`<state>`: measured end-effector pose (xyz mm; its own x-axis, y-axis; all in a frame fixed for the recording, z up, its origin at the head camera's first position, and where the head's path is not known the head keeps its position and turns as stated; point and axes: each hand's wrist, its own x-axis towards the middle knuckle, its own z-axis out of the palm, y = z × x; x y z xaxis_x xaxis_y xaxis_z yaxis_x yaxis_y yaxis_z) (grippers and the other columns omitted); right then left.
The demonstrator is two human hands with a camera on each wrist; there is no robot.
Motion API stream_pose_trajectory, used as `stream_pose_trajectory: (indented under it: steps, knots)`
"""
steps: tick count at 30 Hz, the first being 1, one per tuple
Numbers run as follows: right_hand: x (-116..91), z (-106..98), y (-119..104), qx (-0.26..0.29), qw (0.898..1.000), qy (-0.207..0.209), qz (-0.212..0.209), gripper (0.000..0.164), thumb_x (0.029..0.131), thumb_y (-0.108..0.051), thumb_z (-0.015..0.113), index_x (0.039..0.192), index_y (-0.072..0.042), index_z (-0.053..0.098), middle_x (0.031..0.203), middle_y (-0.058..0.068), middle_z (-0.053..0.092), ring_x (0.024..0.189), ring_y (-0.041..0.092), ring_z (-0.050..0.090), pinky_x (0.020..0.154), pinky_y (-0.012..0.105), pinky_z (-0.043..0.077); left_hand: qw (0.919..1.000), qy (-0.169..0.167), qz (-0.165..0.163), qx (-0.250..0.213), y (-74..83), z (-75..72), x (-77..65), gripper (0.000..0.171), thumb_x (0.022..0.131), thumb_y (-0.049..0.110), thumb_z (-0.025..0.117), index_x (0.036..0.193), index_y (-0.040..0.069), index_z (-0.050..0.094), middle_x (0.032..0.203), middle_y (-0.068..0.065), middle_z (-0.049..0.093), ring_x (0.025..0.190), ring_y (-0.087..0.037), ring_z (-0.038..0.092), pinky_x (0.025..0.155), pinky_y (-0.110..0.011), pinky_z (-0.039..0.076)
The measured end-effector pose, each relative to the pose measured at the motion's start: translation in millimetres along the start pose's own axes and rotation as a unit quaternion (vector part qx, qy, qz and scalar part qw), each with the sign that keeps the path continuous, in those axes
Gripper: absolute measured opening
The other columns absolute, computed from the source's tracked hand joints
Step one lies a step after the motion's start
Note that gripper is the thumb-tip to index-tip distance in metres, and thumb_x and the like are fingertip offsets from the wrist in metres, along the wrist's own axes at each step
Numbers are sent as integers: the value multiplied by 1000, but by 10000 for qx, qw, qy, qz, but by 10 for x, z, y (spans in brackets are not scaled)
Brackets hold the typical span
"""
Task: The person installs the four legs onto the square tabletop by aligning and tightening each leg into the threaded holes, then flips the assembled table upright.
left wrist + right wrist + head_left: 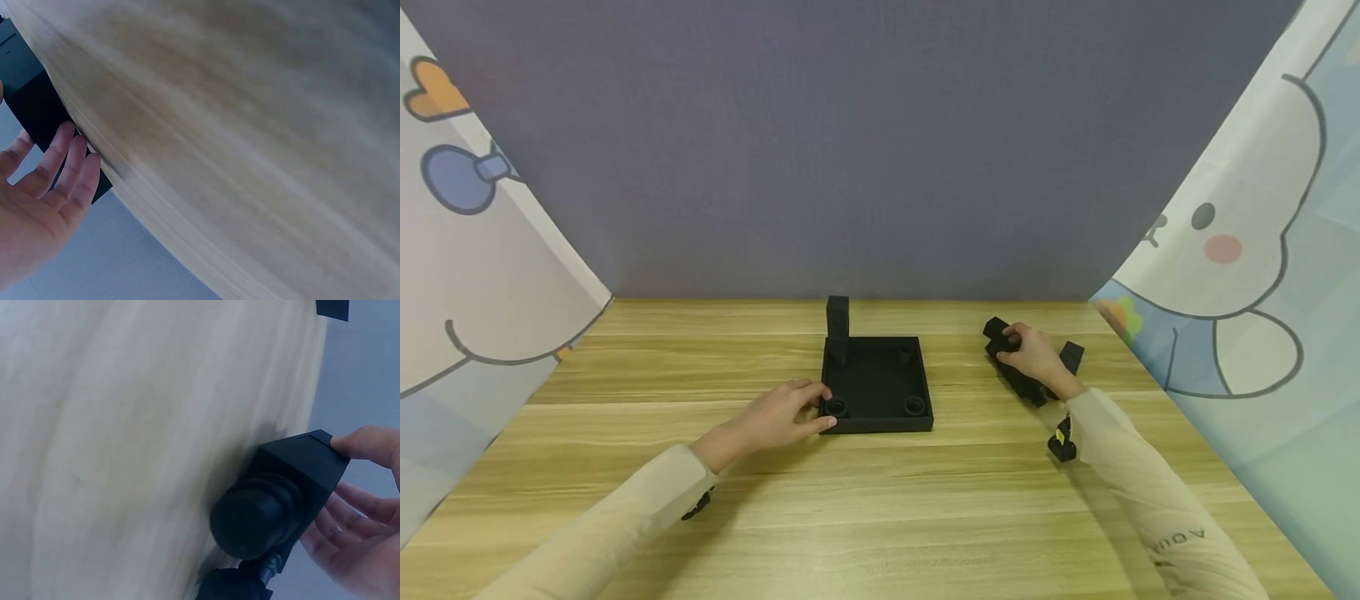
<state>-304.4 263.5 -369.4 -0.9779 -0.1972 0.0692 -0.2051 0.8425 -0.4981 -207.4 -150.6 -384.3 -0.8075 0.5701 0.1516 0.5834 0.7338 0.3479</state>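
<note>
A square black tray [880, 385] with a raised rim and round sockets in its corners lies mid-table. One square black post [838, 321] stands upright at its back left corner. My left hand [778, 414] holds the tray's front left corner, thumb at the front side, fingers at the left side; the left wrist view shows the bent fingers against the dark side wall. Off to the right, my right hand [1036, 357] grips a black post [306, 459] between thumb and fingers. That post has a round end piece [247, 519] facing the right wrist camera.
Loose black posts lie around my right hand, one post [1071, 357] just right of it. Small black wrist gear [1062, 443] hangs under the right sleeve. A grey panel [880, 150] closes off the wooden table [880, 517] at the back, with printed cloths [1240, 333] at both sides.
</note>
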Motion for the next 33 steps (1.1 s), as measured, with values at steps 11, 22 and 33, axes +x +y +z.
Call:
stream_pose_trajectory:
  steps: [11,22,33]
  knots:
    - [-17,-94,-47,120,9999,-43,-7,48,85,-14,62,125,7,46,117,30,52,102,41,53,80,49,47,10000,38,21,8,-1,-1,-7,40,88,44,56,112,13,58,99,-5,62,83,-15,60,66,-27,49]
    - [-20,-152,-110,379,9987,272,-182,46,85,-12,62,126,4,48,118,27,51,97,39,55,76,46,49,10000,37,-46,-19,9,5,-7,39,88,43,57,112,13,58,98,-5,62,83,-15,59,65,-27,48]
    - [-1,-175,-151,708,9957,552,-221,46,86,-12,61,128,-1,46,123,23,48,99,38,56,74,47,50,9999,97,53,-17,-1,12,-14,39,88,42,57,112,12,58,97,-4,62,80,-13,58,63,-26,47]
